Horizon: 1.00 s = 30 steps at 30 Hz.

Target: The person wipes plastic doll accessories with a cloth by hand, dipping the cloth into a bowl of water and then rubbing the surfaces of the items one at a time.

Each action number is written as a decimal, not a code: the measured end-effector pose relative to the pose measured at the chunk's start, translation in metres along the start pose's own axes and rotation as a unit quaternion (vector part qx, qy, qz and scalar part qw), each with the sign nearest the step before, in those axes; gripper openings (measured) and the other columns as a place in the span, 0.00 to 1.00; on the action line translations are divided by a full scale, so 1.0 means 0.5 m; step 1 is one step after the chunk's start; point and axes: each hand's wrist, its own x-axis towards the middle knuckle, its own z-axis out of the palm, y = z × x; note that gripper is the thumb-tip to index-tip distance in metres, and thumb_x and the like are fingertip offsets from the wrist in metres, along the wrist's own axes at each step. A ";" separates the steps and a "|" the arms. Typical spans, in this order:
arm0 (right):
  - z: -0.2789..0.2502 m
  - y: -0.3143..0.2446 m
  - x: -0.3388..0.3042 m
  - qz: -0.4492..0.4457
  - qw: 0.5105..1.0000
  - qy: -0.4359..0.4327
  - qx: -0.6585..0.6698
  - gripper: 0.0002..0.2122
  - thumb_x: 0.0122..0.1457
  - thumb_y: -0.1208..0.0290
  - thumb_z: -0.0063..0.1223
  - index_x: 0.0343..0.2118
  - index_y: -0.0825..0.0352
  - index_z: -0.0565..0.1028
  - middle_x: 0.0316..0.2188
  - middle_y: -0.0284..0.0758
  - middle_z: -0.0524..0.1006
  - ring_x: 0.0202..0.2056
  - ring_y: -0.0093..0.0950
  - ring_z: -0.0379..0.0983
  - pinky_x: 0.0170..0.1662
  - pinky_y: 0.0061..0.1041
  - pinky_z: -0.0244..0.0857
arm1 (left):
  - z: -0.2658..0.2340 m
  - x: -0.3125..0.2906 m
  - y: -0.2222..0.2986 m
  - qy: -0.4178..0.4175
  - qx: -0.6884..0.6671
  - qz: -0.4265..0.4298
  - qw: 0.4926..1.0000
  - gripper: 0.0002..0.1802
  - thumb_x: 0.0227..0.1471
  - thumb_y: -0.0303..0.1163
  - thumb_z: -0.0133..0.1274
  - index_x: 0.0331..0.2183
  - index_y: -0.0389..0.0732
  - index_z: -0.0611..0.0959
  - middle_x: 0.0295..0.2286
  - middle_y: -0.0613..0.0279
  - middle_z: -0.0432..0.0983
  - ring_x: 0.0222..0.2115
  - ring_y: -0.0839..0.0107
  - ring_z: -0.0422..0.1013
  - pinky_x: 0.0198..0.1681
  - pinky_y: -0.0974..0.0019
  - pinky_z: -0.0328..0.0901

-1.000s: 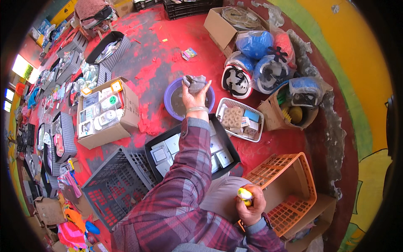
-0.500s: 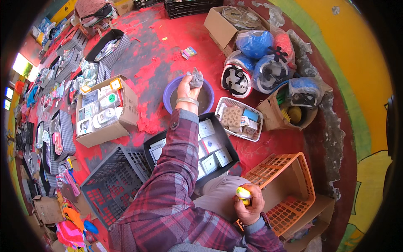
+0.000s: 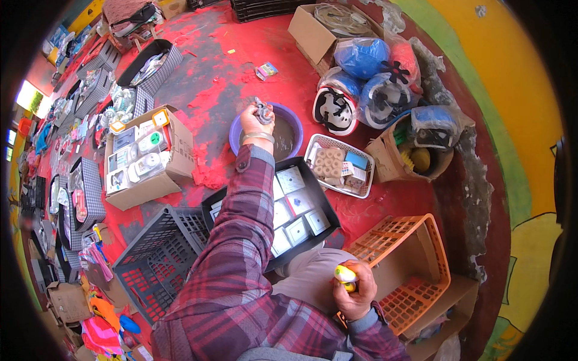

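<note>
My left hand is stretched forward over the near left part of a purple basin of murky water. Its fist is closed round a crumpled wet grey rag. Close to my body, my right hand grips a small glossy yellow object with a whitish patch. More yellow shows between the fingers, but its kind I cannot make out. Under my left forearm stands a black crate holding several white boxes. My left sleeve hides part of it.
An orange crate lies tipped at my right, a dark grey crate at my left. A white basket and bagged helmets are right of the basin. A filled cardboard box stands left on the red floor.
My left fist has closed tighter round the rag and drawn slightly left over the basin. My right hand keeps its grip on the yellow object. The whole view has shifted a little.
</note>
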 end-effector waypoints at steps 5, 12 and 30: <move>-0.002 0.003 0.001 -0.006 1.000 -0.004 0.003 0.19 0.36 0.84 0.52 0.36 0.69 0.69 0.29 0.40 0.74 0.31 0.35 0.72 0.35 0.27 0.66 | 0.007 0.006 -0.005 0.002 0.123 -0.055 0.991 0.05 0.42 0.22 0.51 0.27 0.37 0.72 0.23 0.56 0.69 0.23 0.62 0.68 0.17 0.74 0.61; -0.002 -0.002 0.006 -0.021 1.000 -0.006 0.004 0.19 0.36 0.83 0.52 0.36 0.69 0.69 0.29 0.40 0.74 0.31 0.34 0.72 0.35 0.27 0.65 | 0.028 -0.007 -0.004 -0.014 0.123 -0.054 0.991 0.11 0.44 0.17 0.50 0.32 0.40 0.74 0.24 0.57 0.69 0.21 0.67 0.68 0.14 0.76 0.60; -0.005 0.005 0.008 -0.044 0.999 -0.019 -0.006 0.15 0.45 0.82 0.54 0.38 0.69 0.67 0.30 0.39 0.71 0.25 0.24 0.70 0.28 0.20 0.65 | 0.060 0.046 -0.018 0.160 0.293 0.072 0.940 0.18 0.47 0.45 0.50 0.23 0.41 0.68 0.12 0.63 0.61 0.08 0.70 0.59 0.08 0.66 0.52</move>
